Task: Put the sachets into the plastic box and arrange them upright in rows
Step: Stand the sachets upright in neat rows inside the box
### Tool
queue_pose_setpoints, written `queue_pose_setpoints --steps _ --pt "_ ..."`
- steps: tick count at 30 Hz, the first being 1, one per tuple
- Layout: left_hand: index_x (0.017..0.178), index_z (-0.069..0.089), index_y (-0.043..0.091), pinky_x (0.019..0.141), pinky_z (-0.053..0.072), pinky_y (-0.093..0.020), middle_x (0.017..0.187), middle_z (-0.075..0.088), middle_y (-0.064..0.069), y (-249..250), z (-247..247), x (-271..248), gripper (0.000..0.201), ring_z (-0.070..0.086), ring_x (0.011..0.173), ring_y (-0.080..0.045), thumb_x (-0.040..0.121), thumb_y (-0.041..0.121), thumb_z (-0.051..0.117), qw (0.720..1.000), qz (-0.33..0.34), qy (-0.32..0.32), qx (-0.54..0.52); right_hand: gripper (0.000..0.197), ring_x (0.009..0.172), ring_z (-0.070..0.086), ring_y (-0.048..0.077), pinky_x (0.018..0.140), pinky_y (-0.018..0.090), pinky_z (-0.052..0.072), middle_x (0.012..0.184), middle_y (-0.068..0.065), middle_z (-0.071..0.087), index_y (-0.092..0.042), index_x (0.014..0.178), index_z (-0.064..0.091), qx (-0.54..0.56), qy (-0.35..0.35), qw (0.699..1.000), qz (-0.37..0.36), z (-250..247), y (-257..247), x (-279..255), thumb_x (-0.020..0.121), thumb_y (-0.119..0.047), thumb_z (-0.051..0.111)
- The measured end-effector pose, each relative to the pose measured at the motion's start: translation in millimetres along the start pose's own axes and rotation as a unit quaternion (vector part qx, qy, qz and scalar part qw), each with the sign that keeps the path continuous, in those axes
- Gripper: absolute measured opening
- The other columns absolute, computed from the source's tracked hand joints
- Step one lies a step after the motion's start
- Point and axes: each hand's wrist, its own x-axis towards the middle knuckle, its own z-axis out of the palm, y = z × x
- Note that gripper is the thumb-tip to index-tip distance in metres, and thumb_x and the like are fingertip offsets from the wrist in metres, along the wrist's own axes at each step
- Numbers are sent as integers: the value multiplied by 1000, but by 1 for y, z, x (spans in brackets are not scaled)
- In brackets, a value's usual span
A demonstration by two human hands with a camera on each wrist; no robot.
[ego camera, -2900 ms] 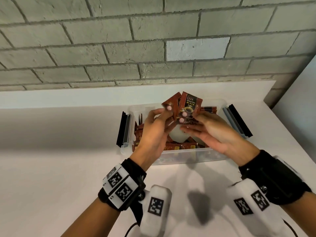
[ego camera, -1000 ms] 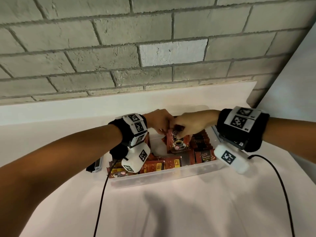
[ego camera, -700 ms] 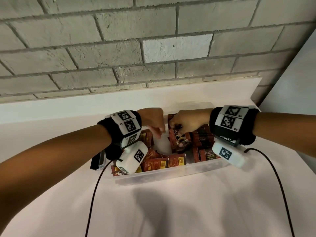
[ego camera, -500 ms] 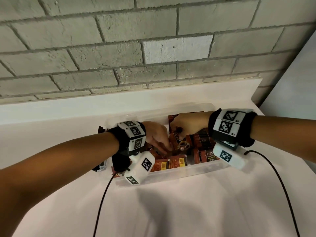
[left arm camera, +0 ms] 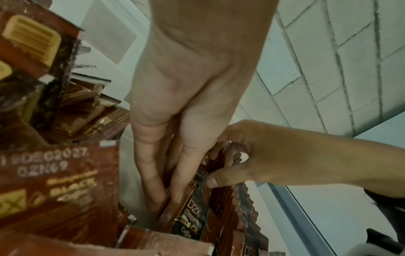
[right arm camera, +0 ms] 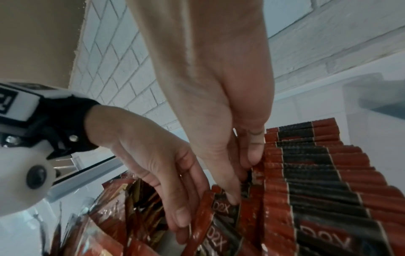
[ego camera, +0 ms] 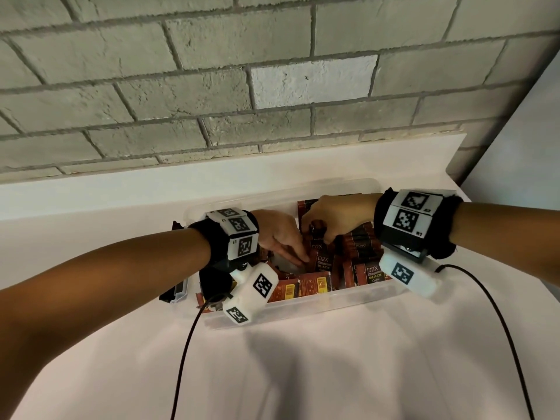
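Observation:
A clear plastic box point(ego camera: 303, 309) stands on the white table. At its right end, brown and black D2X sachets stand upright in a row point(ego camera: 360, 247) point(right arm camera: 317, 173). My right hand point(ego camera: 318, 234) pinches the top edges of the leftmost upright sachets point(right arm camera: 225, 207) between thumb and fingers. My left hand point(ego camera: 298, 259) reaches in from the left, its straight fingers point(left arm camera: 181, 187) pressed flat against the front sachet point(left arm camera: 190, 218) of that row. More sachets lie loose and flat point(ego camera: 303, 286) point(left arm camera: 54, 181) in the left and front of the box.
A black lid latch point(ego camera: 177, 291) sticks out at the box's left end. Two black cables point(ego camera: 185, 353) trail from the wrist cameras across the table. A grey brick wall point(ego camera: 272, 86) stands just behind the box, a white panel point(ego camera: 521, 147) at the right.
Both hands came down from above the box into it with the sachets. In the last half second my left hand slid right, against the face of the upright row.

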Motion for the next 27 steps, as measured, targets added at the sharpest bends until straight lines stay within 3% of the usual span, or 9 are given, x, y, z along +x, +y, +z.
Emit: queue_pose_setpoints --steps 4,7,10,13,16,18,20,23,27 --pt "82 68 0 77 55 -15 75 71 -2 3 -1 -7 8 67 81 -9 86 -5 63 1000 9 21 18 31 84 50 12 57 15 35 98 3 60 -6 108 61 1 -6 999 34 -10 0 -4 82 -20 71" --pt "90 67 -2 75 57 -19 80 73 -5 5 3 -7 8 68 83 -12 83 -6 65 1000 2 25 -7 46 91 55 17 57 18 36 101 9 65 -2 107 63 -34 -31 998 48 -9 0 -6 78 -36 73" --pt "96 65 -4 68 59 -21 86 72 -10 5 8 -4 16 70 80 -14 81 -9 66 1000 -13 18 -6 69 110 43 21 76 28 44 113 12 60 -3 114 59 -102 -50 992 61 2 -2 -2 70 -54 73" --pt "111 62 -9 68 57 -19 86 74 -7 4 10 -2 28 71 81 -12 83 -11 63 1000 -2 -2 -1 85 122 30 22 97 35 35 129 7 43 -8 129 43 -135 -60 987 60 6 -7 -3 67 -56 75" --pt "98 66 -3 72 59 -22 90 70 -11 6 13 1 18 69 84 -16 82 -12 63 1000 -9 5 3 107 129 25 24 106 37 27 135 8 37 -6 142 20 -118 -26 992 47 7 -11 -6 64 -52 78" --pt "94 66 0 77 58 -25 93 69 -12 7 14 1 16 68 92 -19 82 -12 63 1000 -3 5 1 114 131 24 26 108 39 24 137 10 39 -5 145 13 -118 -38 991 50 10 -13 -4 64 -53 79" --pt "94 66 -1 78 58 -26 93 70 -12 6 11 2 16 67 94 -21 82 -12 63 1000 2 1 -13 107 129 26 26 108 40 25 134 10 44 -5 143 22 -150 -66 985 56 14 -15 0 65 -55 76" --pt "102 65 -5 71 59 -23 97 71 -14 4 7 2 20 69 90 -20 82 -8 66 999 9 18 -33 78 126 29 25 104 40 29 126 7 51 -10 129 51 -185 -68 979 51 14 -15 6 69 -56 72" --pt "110 60 -6 67 60 -25 106 68 -18 5 5 0 39 68 88 -22 80 13 74 995 -25 77 58 59 119 36 22 88 31 34 118 4 55 -13 119 57 -214 3 976 35 5 -13 10 73 -47 72"
